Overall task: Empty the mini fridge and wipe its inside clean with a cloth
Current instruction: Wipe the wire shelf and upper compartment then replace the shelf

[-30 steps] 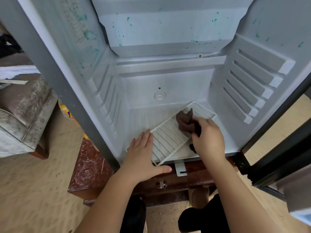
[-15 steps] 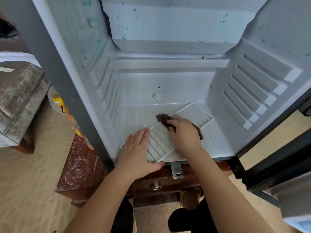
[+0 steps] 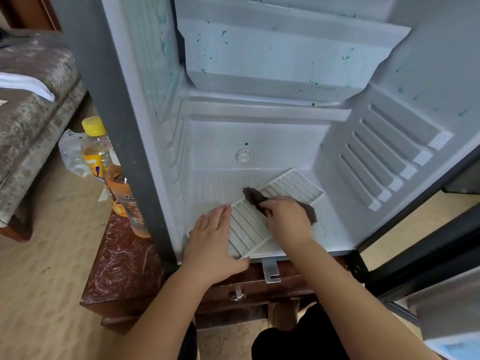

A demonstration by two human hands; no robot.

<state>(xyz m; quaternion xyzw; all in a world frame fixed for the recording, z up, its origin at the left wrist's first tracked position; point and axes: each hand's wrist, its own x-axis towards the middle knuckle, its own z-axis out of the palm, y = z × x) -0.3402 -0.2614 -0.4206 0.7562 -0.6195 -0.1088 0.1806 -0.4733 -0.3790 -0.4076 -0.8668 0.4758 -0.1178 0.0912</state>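
Head | right hand [image 3: 288, 220] grips cloth [image 3: 252, 196] on rack [image 3: 294, 185] | left hand [image 3: 213, 241] flat on rack

That brown cloth [image 3: 251, 195] is mostly buried under the right hand [image 3: 288, 222] fingers [image 3: 272, 205]; rack [image 3: 246, 229] corner under the left hand [image 3: 213, 240] fingers [image 3: 220, 216] is hidden too, probably lying flat.

We see the dark brown cloth [image 3: 253, 196] bunched under the right hand [image 3: 287, 220], its ends sticking out either side of the grip, on a white slatted shelf [image 3: 293, 184] lying askew on the green-speckled mini fridge [image 3: 259, 131] floor.
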